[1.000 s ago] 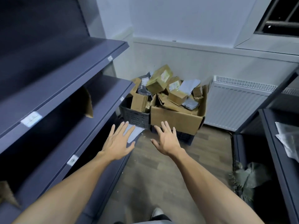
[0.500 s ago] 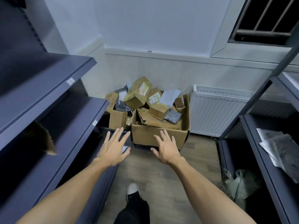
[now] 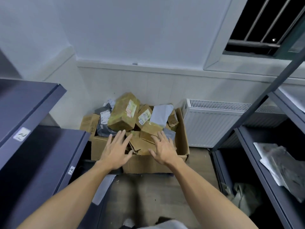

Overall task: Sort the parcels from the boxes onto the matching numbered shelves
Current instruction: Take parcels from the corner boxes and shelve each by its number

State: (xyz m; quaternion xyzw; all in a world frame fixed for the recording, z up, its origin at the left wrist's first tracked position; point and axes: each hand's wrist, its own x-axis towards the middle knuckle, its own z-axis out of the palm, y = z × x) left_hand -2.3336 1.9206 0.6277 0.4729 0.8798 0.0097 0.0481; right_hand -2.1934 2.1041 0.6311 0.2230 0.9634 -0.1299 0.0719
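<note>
A cardboard box (image 3: 148,164) heaped with parcels is seen on the floor (image 3: 156,195) against the far wall, between two shelf units. A large brown parcel (image 3: 123,113) with a printed label lies tilted on top of the heap, a smaller brown parcel (image 3: 149,131) is just below it, and a white mailing bag (image 3: 160,113) is propped behind. A grey bag (image 3: 104,129) is wedged at the heap's left side.

The left hand (image 3: 115,149) and the right hand (image 3: 163,150) are held palm down, fingers spread, with nothing gripped. Half a second ago both were short of the box, over the floor; they are now stretched over its near edge, above the parcels, and the box is seen from closer.

Dark shelves (image 3: 33,146) with small white labels (image 3: 21,134) are seen at left. A white radiator (image 3: 214,123) is fixed to the wall just right of the box. On the right-hand shelves (image 3: 247,146) flat packets (image 3: 283,166) are stacked, and a crumpled bag (image 3: 242,197) is seen beneath.
</note>
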